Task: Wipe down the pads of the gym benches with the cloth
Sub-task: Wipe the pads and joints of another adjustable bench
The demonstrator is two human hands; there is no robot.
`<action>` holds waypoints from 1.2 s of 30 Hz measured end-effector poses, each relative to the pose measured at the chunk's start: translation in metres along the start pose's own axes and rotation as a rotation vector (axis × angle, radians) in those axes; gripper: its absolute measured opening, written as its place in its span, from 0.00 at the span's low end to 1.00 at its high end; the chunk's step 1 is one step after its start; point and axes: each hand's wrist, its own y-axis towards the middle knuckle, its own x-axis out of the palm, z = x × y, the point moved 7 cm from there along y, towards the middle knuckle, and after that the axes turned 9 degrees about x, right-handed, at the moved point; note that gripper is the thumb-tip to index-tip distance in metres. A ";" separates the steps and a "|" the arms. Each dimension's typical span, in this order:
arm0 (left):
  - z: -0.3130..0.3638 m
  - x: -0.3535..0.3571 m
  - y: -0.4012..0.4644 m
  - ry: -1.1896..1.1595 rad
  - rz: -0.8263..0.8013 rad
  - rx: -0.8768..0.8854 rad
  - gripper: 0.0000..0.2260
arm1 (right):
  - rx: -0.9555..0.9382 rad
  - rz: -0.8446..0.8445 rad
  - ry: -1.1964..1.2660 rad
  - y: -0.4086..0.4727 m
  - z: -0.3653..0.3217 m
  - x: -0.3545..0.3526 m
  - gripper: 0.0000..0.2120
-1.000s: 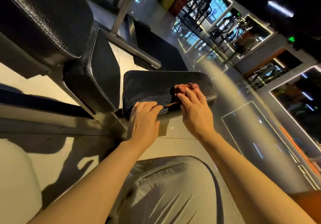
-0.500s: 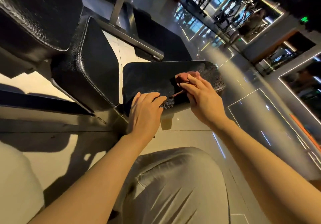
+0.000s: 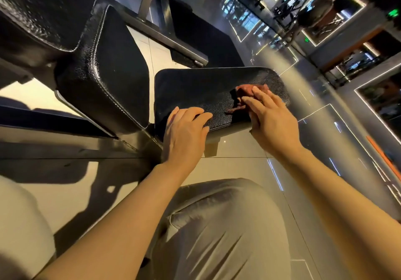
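Right hand (image 3: 271, 123) presses a crumpled reddish-brown cloth (image 3: 245, 92) flat-fingered onto the black textured leather bench pad (image 3: 195, 93). Left hand (image 3: 184, 134) rests fingers straight on the pad's near edge. No readable writing.

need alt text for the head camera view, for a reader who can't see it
A person's right hand presses a reddish cloth flat on a black bench pad, while the left hand rests on the pad's near edge. Two more black pads stand to the left.
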 end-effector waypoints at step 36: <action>0.017 -0.024 -0.015 0.117 0.080 0.030 0.14 | 0.260 -0.062 0.012 0.058 0.012 0.018 0.19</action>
